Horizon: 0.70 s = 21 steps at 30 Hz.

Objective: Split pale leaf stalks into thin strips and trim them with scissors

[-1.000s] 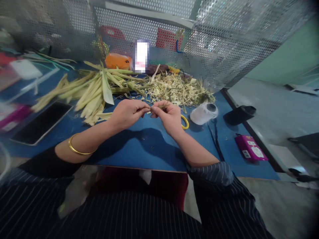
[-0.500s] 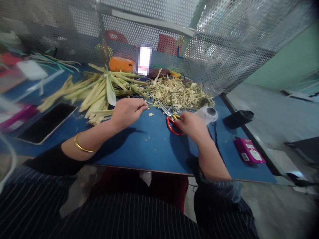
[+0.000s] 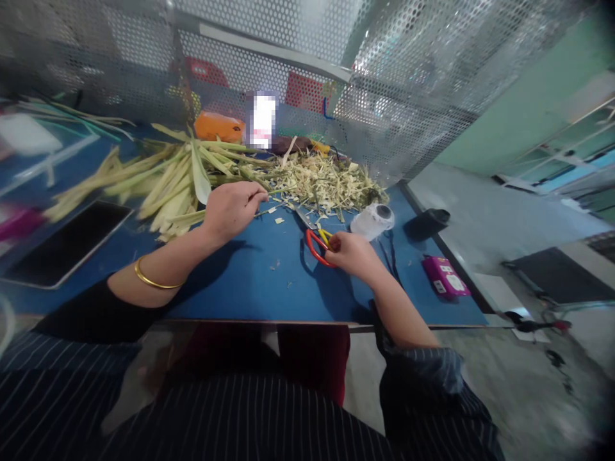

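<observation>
My left hand [image 3: 234, 208] is closed in a pinch on a thin green strip of plant leaf [image 3: 277, 191], which sticks out to the right from the fingertips. In my right hand [image 3: 353, 255] is a pair of scissors [image 3: 314, 242] with one red and one yellow handle loop. Their metal blades point up and left, close to the strip and the near edge of a heap of cut leaf pieces [image 3: 321, 182]. Long, pale green leaves [image 3: 168, 182], like corn husks, lie bunched behind and left of my left hand. Small scraps dot the blue table [image 3: 254, 282].
A dark-screened phone [image 3: 70, 243] lies at left. A lit, blurred-out screen [image 3: 263, 120] and an orange packet [image 3: 218, 127] stand by the perforated metal panel [image 3: 230, 57]. To the right are a plastic-wrapped roll [image 3: 372, 221], a black cylinder [image 3: 426, 224] and a purple packet [image 3: 444, 276].
The view has swung right, so the table's things sit further left. My left hand keeps its pinch on the strip, and the scissors stay in my right hand.
</observation>
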{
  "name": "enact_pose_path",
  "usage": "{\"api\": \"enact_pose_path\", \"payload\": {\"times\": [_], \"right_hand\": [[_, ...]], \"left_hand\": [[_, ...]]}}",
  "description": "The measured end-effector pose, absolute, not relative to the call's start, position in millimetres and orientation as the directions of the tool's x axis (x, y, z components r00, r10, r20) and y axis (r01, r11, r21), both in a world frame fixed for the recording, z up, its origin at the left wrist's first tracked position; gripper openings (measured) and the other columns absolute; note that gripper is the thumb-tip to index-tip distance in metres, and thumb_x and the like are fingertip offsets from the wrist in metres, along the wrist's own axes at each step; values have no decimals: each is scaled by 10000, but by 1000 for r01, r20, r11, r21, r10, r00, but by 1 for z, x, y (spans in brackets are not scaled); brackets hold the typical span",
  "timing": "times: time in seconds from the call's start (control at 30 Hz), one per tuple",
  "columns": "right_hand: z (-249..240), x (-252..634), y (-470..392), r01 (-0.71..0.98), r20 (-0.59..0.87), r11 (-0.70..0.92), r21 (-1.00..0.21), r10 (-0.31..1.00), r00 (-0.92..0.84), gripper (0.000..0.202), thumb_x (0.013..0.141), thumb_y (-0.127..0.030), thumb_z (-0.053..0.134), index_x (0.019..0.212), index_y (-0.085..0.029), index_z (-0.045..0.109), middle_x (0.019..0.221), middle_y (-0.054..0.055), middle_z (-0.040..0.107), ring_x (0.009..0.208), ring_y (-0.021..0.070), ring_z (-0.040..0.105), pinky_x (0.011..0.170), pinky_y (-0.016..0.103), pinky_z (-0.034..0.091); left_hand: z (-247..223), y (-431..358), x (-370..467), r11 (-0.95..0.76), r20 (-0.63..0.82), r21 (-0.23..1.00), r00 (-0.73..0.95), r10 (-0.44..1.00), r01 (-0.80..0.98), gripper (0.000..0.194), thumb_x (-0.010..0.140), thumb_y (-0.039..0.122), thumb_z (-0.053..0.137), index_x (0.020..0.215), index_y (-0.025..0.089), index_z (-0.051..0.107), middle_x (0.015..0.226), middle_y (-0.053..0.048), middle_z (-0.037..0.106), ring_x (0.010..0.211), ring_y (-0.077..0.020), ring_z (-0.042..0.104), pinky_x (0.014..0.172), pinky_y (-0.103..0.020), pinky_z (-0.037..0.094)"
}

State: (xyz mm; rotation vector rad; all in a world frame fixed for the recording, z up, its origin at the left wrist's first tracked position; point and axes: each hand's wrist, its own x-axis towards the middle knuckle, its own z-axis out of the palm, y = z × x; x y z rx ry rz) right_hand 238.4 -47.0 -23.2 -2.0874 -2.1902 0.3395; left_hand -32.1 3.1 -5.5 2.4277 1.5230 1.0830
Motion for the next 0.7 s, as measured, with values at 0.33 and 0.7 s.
{"api": "enact_pose_path", "payload": {"times": [0.33, 0.7], "right_hand": [[-37, 158, -64, 940, 200, 239, -243, 961, -193, 278, 876, -314, 507, 1085, -172, 622, 1024, 114, 660, 826, 207, 628, 691, 293, 434], [-56, 261, 25, 964, 107, -96, -247, 986, 125, 209, 815, -240, 609, 993, -155, 678, 1023, 111, 661, 893, 193, 601, 790, 279, 414]], "left_hand": [[-7, 2, -31, -506, 533, 405, 253, 807, 761, 250, 893, 327, 503, 879, 222, 728, 783, -51, 719, 742, -208, 616, 621, -297, 360], [-10, 2, -29, -520, 507, 432, 278, 816, 737, 238, 886, 328, 504, 848, 234, 719, 786, -49, 711, 718, -198, 591, 598, -296, 332]]}}
